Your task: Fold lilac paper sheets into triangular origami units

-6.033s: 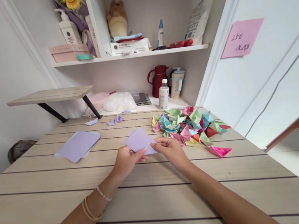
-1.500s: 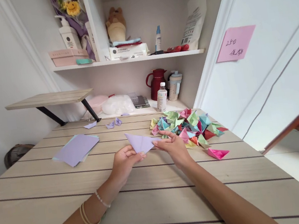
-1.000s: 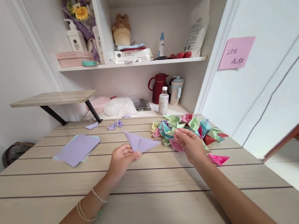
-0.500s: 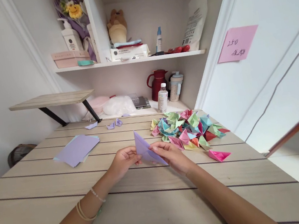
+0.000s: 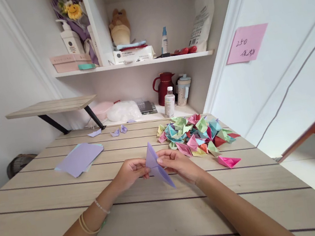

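Note:
A lilac paper folded into a narrow triangle [image 5: 156, 164] stands almost upright just above the wooden table [image 5: 159, 212]. My left hand [image 5: 130, 173] pinches its left edge. My right hand [image 5: 179, 164] pinches its right edge, fingers closed on the fold. A heap of folded paper shapes [image 5: 197, 133] in pink, green, blue, yellow and red lies just to the right of my right hand. One pink folded shape [image 5: 230, 160] lies apart from the heap, nearer the table's right edge.
A stack of flat lilac sheets [image 5: 79, 158] lies on the table's left. Small lilac folded bits [image 5: 119, 130] sit further back. Behind are a red jug [image 5: 165, 87], a bottle [image 5: 169, 102], a cup [image 5: 183, 89] and shelves. A white wall with a pink note [image 5: 245, 43] borders the right.
The flat lilac square became a folded triangle. My right hand reached to the coloured heap, then returned to the paper. The triangle has turned from lying wide to standing upright.

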Demonstrator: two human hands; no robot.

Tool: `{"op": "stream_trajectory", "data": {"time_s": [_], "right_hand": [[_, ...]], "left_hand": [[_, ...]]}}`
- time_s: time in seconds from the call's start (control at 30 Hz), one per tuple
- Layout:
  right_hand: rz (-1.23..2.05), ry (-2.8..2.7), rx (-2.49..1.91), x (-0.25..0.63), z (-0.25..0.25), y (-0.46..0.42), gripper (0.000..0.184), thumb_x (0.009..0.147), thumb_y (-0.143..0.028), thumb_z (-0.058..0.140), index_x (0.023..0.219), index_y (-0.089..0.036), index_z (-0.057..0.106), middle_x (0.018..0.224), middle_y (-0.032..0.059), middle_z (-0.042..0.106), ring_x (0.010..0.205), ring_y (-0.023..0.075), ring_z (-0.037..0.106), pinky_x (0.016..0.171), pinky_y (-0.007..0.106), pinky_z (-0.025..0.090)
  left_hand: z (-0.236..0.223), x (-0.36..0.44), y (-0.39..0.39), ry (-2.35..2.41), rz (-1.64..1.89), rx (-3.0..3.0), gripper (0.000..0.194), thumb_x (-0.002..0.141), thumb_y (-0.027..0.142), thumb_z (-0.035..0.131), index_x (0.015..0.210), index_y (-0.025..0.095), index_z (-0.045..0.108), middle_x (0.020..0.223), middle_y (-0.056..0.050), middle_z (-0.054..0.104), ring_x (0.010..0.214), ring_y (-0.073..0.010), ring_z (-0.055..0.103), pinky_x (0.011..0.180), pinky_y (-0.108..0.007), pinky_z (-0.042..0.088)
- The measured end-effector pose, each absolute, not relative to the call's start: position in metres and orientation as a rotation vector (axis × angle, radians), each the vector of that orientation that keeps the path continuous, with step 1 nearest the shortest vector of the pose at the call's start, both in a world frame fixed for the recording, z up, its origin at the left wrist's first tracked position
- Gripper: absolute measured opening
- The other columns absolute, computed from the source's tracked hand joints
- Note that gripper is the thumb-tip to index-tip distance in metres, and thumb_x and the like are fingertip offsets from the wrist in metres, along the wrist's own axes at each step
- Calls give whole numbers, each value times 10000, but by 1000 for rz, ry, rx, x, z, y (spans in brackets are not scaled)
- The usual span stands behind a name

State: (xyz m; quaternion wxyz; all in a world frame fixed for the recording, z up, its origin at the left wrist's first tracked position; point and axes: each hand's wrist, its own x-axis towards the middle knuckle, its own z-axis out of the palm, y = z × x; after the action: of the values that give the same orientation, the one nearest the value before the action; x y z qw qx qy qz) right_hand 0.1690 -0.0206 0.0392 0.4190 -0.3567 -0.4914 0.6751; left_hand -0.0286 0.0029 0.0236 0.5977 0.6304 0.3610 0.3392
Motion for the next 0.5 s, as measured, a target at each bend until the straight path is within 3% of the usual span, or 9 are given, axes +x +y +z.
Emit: {"op": "stream_trajectory", "data": {"time_s": [0.3, 0.5], "right_hand": [[1601, -1298, -864, 170, 41, -20, 263, 703, -387, 610, 861, -178, 636, 712, 7, 617, 629, 114, 569, 588, 228, 461], [1522, -1443, -890, 174, 43, -19, 350, 658, -229, 601, 1006, -197, 578, 638, -28, 600, 561, 106, 549, 573, 242, 452]], "left_hand": [[26, -29, 2, 841, 808, 1468, 187, 670, 265, 671, 802, 132, 674, 618, -21, 639, 537, -99, 553, 550, -218, 446], [26, -29, 2, 884, 889, 1343, 310, 662, 299, 679, 915, 121, 648, 640, -34, 656, 561, -130, 593, 570, -256, 474]]}}
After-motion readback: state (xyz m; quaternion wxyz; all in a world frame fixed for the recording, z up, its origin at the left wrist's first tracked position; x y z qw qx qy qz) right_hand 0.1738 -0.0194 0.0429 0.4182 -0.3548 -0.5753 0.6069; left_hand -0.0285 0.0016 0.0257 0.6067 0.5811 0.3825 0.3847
